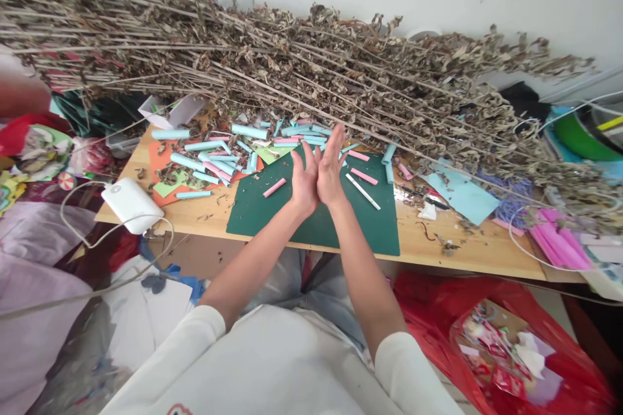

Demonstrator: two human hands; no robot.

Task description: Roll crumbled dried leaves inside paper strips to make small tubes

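Note:
Above the green cutting mat (272, 220), my left hand (305, 183) and my right hand (331, 172) meet palm to palm. The fingers of both are stretched out, those of the left slightly apart. Nothing shows between the palms, though their inner sides are hidden. Close by on the mat lie a pink paper roll (274, 187) to the left, another pink roll (364, 176) to the right, and a thin white stick (363, 192). Many blue paper tubes (189, 162) are scattered at the left and behind the hands, partly over orange paper (160, 154).
A big heap of dried, leafy stems (292, 58) spans the back of the wooden table (467, 253). On the left edge rests a white power bank (132, 205) with a cable. Light-blue paper (462, 191) lies at right; a red bag (428, 311) of scraps stands below.

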